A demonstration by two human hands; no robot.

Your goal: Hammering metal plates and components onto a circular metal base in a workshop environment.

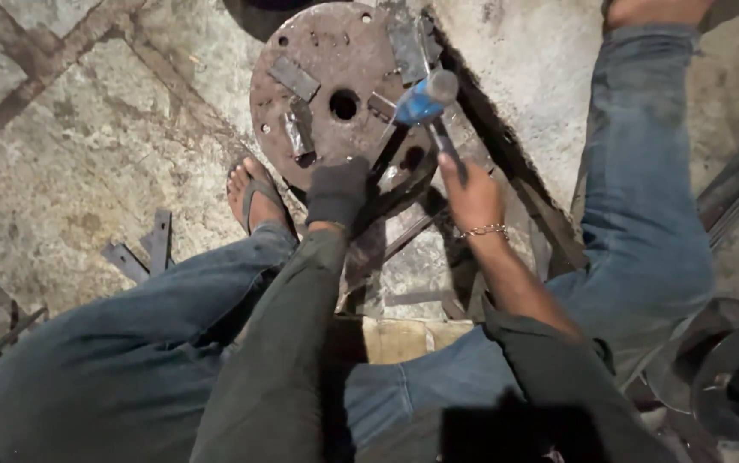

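Round, rusted steel disc [335,90] with welded flat blocks and a central hole lies flat on the concrete floor [87,163] in the upper centre of the frame, atop dark bent steel strips [404,184] that cross beneath its lower edge. The disc appears to serve as a bending or hammering form; the welded blocks would brace a strip against it.

The left hand [338,193], in a dark fabric glove, presses down at the disc's lower rim, fingers curled over the metal there; whether it grips a strip or merely pins it cannot be told. Its forearm runs straight down the frame's centre, sleeve dark green.

The right hand [471,199], bare and wearing a chain bracelet, is closed around the dark handle of a hammer with a blue neck and grey steel head [425,99]. The head sits over the disc's right edge, the wrist cocked upward and the forearm angled from the lower right.

A sandalled left foot [254,197] rests just beside the disc's lower left, apparently steadying the work. Loose flat steel offcuts [142,249] lie at the left.
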